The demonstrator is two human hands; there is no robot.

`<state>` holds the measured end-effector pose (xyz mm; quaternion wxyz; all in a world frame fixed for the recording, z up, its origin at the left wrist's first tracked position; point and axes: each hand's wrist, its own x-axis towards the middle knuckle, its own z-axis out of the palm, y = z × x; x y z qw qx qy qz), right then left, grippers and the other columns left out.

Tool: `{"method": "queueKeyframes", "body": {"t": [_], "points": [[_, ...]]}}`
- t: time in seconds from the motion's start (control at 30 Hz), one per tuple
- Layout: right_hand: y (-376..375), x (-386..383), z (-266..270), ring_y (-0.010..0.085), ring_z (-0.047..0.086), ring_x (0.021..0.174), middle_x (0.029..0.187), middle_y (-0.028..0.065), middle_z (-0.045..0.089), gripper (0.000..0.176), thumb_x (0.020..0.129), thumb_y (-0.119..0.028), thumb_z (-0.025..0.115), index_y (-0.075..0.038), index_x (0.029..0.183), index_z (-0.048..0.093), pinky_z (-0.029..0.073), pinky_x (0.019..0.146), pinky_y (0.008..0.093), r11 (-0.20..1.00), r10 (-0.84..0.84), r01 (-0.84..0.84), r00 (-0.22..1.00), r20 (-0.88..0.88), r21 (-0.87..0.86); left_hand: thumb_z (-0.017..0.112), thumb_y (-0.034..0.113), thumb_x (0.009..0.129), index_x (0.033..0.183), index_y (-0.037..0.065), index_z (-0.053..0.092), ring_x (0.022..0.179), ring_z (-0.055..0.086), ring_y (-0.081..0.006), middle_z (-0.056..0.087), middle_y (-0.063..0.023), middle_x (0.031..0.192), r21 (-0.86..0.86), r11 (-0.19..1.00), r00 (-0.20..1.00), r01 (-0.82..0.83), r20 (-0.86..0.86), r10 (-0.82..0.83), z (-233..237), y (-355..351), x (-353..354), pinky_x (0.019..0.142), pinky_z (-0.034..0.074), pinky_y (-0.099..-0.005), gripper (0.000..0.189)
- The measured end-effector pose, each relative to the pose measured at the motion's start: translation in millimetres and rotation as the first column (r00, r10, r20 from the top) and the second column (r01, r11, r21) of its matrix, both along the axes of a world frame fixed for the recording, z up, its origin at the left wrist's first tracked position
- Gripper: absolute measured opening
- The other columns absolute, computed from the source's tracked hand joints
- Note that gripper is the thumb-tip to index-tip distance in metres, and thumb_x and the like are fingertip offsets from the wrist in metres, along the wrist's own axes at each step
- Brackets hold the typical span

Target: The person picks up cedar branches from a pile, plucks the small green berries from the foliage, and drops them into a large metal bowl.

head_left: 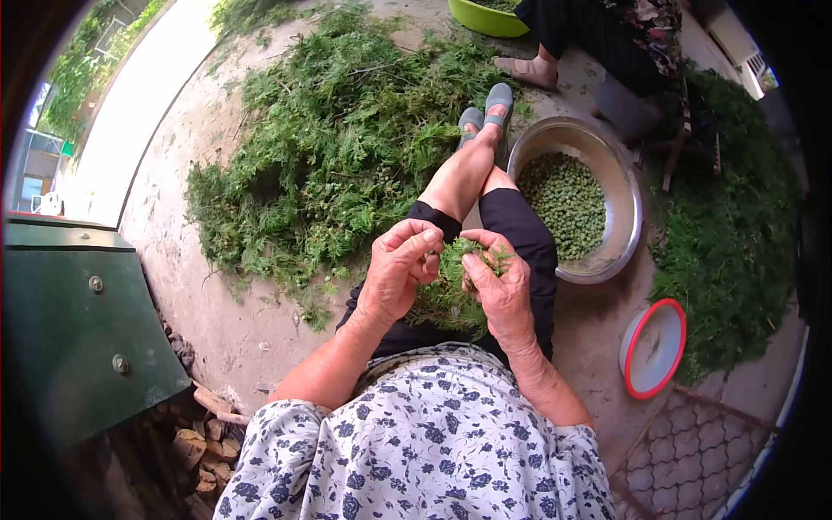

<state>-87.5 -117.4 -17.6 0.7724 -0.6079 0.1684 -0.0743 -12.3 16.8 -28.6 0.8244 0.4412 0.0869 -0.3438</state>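
Note:
Over my lap, my right hand [501,290] grips a green conifer sprig [452,270] between thumb and fingers. My left hand [401,267] is closed in a pinch at the sprig's left side; what lies between its fingertips is too small to make out. More of the scaly green foliage rests on my dark trousers below the hands. Right of my legs stands a wide metal basin [617,208] with many small green cones [562,201] in it.
A large heap of cut conifer branches [338,147] covers the ground ahead and left. Another pile [732,234] lies at right, near a red-rimmed white bowl [653,351]. A seated person's foot [529,72] and a green tub [485,19] are ahead. Firewood [204,451] is at lower left.

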Motion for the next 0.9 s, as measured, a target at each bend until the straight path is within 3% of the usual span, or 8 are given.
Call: {"method": "queueKeyframes", "body": {"t": [0.13, 0.2, 0.27, 0.37, 0.43, 0.57, 0.7, 0.9], "points": [[2, -1, 0, 0.0061, 0.051, 0.060, 0.068, 0.0025, 0.057, 0.015, 0.084, -0.004, 0.057, -0.001, 0.098, 0.057, 0.043, 0.054, 0.0233, 0.957, 0.011, -0.007, 1.000, 0.009, -0.289, 0.069, 0.012, 0.079, 0.095, 0.002, 0.061, 0.064, 0.049, -0.0042, 0.056, 0.0011, 0.077, 0.064, 0.993, 0.976, 0.102, 0.189, -0.112, 4, 1, -4, 0.050, 0.039, -0.0198, 0.021], [3, -1, 1, 0.0069, 0.051, 0.059, 0.067, 0.0033, 0.057, 0.013, 0.083, -0.005, 0.058, -0.001, 0.095, 0.058, 0.043, 0.055, 0.0238, 0.917, 0.011, 0.008, 0.999, 0.045, -0.399, 0.069, 0.013, 0.079, 0.099, 0.002, 0.062, 0.066, 0.049, -0.0042, 0.055, 0.0017, 0.076, 0.334, 0.943, 0.726, 0.005, 0.647, -0.233, -4, -3, -6, 0.055, 0.040, -0.0186, 0.024], [2, -2, 0, 0.0081, 0.052, 0.058, 0.065, 0.0041, 0.056, 0.010, 0.083, -0.005, 0.058, 0.000, 0.092, 0.059, 0.044, 0.055, 0.0249, 0.881, 0.026, -0.008, 0.999, 0.033, -0.472, 0.069, 0.012, 0.079, 0.101, 0.001, 0.062, 0.070, 0.049, -0.0043, 0.055, 0.0022, 0.074, 0.367, 0.930, 0.669, -0.031, 0.699, -0.253, 0, -4, -6, 0.061, 0.041, -0.0176, 0.025], [1, -2, 3, 0.0071, 0.050, 0.055, 0.063, 0.0021, 0.056, 0.008, 0.084, -0.006, 0.058, 0.000, 0.089, 0.060, 0.042, 0.051, 0.0236, 0.908, 0.084, -0.062, 0.996, 0.034, -0.415, 0.068, 0.015, 0.080, 0.093, 0.002, 0.063, 0.062, 0.048, -0.0049, 0.053, 0.0020, 0.073, 0.356, 0.934, 0.699, -0.014, 0.672, -0.246, 8, 0, -5, 0.053, 0.038, -0.0187, 0.020], [-2, -3, 5, 0.0060, 0.048, 0.054, 0.063, 0.0011, 0.057, 0.008, 0.084, -0.007, 0.058, -0.001, 0.088, 0.061, 0.039, 0.049, 0.0220, 0.975, 0.092, -0.095, 0.995, -0.028, -0.199, 0.067, 0.021, 0.081, 0.087, 0.003, 0.062, 0.052, 0.043, -0.0059, 0.051, 0.0016, 0.070, 0.089, 0.985, 0.985, 0.151, 0.069, -0.157, 14, 2, -3, 0.045, 0.033, -0.0197, 0.019], [-4, -3, 1, 0.0035, 0.045, 0.050, 0.064, -0.0012, 0.056, 0.010, 0.085, -0.013, 0.060, -0.004, 0.089, 0.062, 0.032, 0.044, 0.0177, 0.986, 0.066, -0.049, 0.992, -0.107, 0.162, 0.065, 0.026, 0.081, 0.081, 0.004, 0.059, 0.046, 0.038, -0.0066, 0.049, 0.0013, 0.067, 0.031, 0.996, 0.996, 0.084, 0.037, -0.085, 6, 2, 1, 0.041, 0.026, -0.0202, 0.023], [-8, 0, 0, 0.0051, 0.045, 0.050, 0.066, -0.0003, 0.056, 0.014, 0.086, -0.017, 0.061, -0.004, 0.093, 0.060, 0.034, 0.044, 0.0184, 0.947, -0.011, 0.048, 0.993, -0.119, 0.317, 0.057, 0.015, 0.080, 0.096, 0.003, 0.054, 0.067, 0.054, -0.0149, 0.058, -0.0094, 0.085, -0.160, 0.985, 0.998, 0.062, -0.001, -0.063, 6, 4, 5, 0.054, 0.045, -0.0257, 0.020], [-10, 0, -3, 0.0066, 0.046, 0.052, 0.070, 0.0004, 0.056, 0.015, 0.086, -0.016, 0.061, -0.005, 0.095, 0.059, 0.034, 0.044, 0.0192, 0.883, -0.017, 0.082, 0.990, -0.142, 0.462, 0.063, 0.018, 0.082, 0.086, 0.005, 0.058, 0.051, 0.050, -0.0091, 0.057, -0.0035, 0.070, 0.042, 0.987, 0.988, 0.156, -0.020, -0.155, 3, 5, 1, 0.041, 0.034, -0.0194, 0.014]]}}
